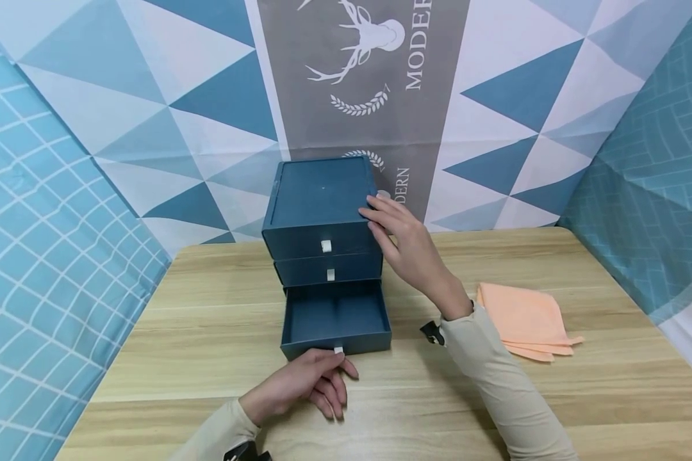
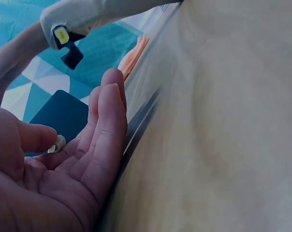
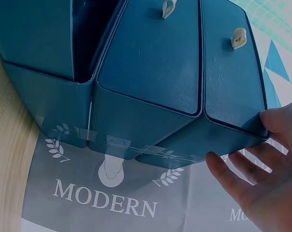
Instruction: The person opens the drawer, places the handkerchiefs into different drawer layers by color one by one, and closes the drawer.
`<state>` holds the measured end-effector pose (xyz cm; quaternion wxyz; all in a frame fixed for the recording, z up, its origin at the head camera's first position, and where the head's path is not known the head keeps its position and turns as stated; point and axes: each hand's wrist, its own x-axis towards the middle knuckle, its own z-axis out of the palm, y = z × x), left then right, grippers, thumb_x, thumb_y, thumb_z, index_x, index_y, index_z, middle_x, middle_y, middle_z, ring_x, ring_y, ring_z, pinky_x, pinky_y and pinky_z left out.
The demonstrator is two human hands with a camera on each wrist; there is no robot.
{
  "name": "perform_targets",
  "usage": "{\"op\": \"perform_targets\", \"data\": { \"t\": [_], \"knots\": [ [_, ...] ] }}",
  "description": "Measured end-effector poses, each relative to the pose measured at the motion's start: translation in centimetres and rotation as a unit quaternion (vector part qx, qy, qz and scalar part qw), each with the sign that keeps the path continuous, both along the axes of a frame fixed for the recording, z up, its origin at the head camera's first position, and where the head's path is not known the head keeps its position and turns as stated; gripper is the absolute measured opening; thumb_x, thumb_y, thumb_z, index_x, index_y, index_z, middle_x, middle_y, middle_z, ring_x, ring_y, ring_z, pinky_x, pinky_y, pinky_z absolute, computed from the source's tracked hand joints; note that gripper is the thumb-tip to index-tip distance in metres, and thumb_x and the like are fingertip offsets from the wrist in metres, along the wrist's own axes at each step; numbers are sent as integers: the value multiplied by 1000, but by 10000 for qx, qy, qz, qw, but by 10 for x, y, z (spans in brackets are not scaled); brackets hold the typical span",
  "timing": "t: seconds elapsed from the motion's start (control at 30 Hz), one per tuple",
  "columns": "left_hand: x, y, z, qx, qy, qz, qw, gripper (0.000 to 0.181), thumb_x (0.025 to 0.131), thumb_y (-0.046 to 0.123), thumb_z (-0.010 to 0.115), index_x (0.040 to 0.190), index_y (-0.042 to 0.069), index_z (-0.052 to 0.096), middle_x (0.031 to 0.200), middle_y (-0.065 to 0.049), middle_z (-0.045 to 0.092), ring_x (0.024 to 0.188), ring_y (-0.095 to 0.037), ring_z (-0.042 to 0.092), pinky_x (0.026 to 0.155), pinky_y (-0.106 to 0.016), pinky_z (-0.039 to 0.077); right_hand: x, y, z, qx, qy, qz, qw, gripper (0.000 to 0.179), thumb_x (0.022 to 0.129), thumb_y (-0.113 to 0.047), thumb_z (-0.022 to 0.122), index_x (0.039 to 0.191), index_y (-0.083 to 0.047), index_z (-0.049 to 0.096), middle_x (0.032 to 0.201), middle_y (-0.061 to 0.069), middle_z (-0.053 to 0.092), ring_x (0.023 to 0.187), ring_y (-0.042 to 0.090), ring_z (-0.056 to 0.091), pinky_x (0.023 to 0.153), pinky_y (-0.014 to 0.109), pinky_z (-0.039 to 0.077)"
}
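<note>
A dark blue drawer cabinet [image 1: 325, 192] with stacked drawers stands at the back of the table. Its bottom drawer [image 1: 337, 314] is pulled out, and nothing is seen inside. At the front of this drawer, my left hand [image 1: 302, 384] pinches the small white pull tab [image 2: 58, 144] between thumb and index finger; the other fingers extend below. My right hand [image 1: 406, 246] rests against the cabinet's upper right front corner, its fingers fairly straight. In the right wrist view, the thumb of the right hand [image 3: 262, 179] touches the front edge. The two upper drawers [image 3: 151, 58] are closed.
A folded peach cloth [image 1: 525, 320] lies on the wooden table [image 1: 207, 358], to the right of the cabinet beside my right forearm. Behind the cabinet hangs a patterned backdrop [image 1: 219, 89], and blue patterned sheets [image 1: 40, 256] flank the table.
</note>
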<state>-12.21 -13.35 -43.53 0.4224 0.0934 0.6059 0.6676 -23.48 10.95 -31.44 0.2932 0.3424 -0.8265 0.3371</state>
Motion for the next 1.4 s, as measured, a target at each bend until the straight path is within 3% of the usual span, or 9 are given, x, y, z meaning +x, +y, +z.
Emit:
{"op": "perform_targets", "data": {
  "t": [0.37,0.6,1.13,1.4],
  "knots": [
    [30,3,1,-8,-171,-164,9997,45,109,35,39,123,-4,58,94,-18,73,73,-19,73,60,-31,60,-2,-2,-1,-3,20,-11,10000,31,103,-13,56,132,-9,65,147,9,52,142,25,40,115,42,35],
    [42,6,0,-49,-167,43,9998,44,109,34,39,119,-3,59,91,-18,73,71,-18,73,57,-29,59,-3,-3,-2,-15,6,38,10000,31,103,-12,56,132,-8,64,146,11,53,141,28,41,115,42,35],
    [49,8,-2,-154,-43,190,9997,41,109,32,40,114,-4,60,84,-13,72,64,-15,71,57,-29,59,-1,-1,-3,-78,-65,26,9999,31,103,-12,57,133,-9,64,147,9,52,142,28,40,115,43,35],
    [46,8,-3,-78,-104,-54,9999,43,110,31,37,111,-5,60,83,-12,71,65,-17,71,57,-30,60,-2,0,-1,-12,-58,-3,10000,31,103,-12,57,133,-9,64,147,9,52,144,21,37,116,43,34]
  ]
}}
